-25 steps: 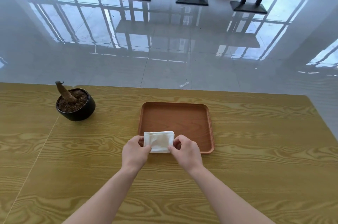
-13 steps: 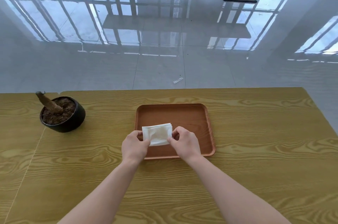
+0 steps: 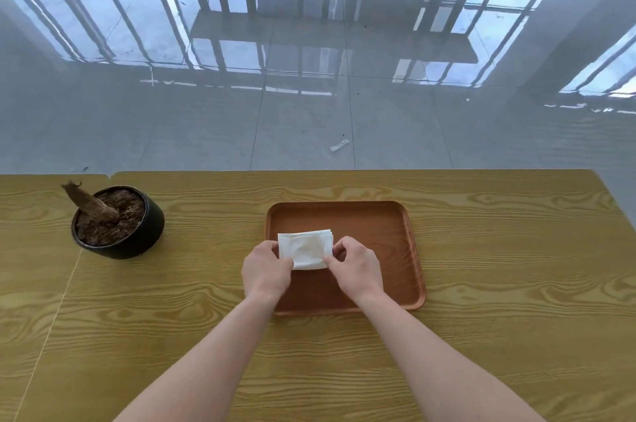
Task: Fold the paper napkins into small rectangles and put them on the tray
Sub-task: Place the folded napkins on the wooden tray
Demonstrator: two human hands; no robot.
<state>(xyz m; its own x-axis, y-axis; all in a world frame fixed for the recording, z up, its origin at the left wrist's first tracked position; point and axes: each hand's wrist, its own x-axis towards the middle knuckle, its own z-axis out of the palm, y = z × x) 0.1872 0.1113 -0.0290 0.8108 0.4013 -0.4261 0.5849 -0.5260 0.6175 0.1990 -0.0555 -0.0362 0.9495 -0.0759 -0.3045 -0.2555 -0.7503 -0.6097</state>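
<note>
A white paper napkin (image 3: 305, 248), folded into a small rectangle, is held over the left half of the brown wooden tray (image 3: 385, 225). My left hand (image 3: 265, 273) pinches its left edge and my right hand (image 3: 358, 266) pinches its right edge. Whether the napkin touches the tray floor cannot be told. The tray lies in the middle of the yellow wood-grain table (image 3: 516, 284), with nothing else visible on it.
A black pot (image 3: 120, 225) with soil and a cut brown stump stands on the table at the left. The table's far edge runs just behind the tray, with shiny tiled floor and black table bases beyond. A seam crosses the table at the left.
Both hands have carried the folded napkin forward, from the tray's near rim to over its left half. The view has shifted, so the tray and pot sit further right.
</note>
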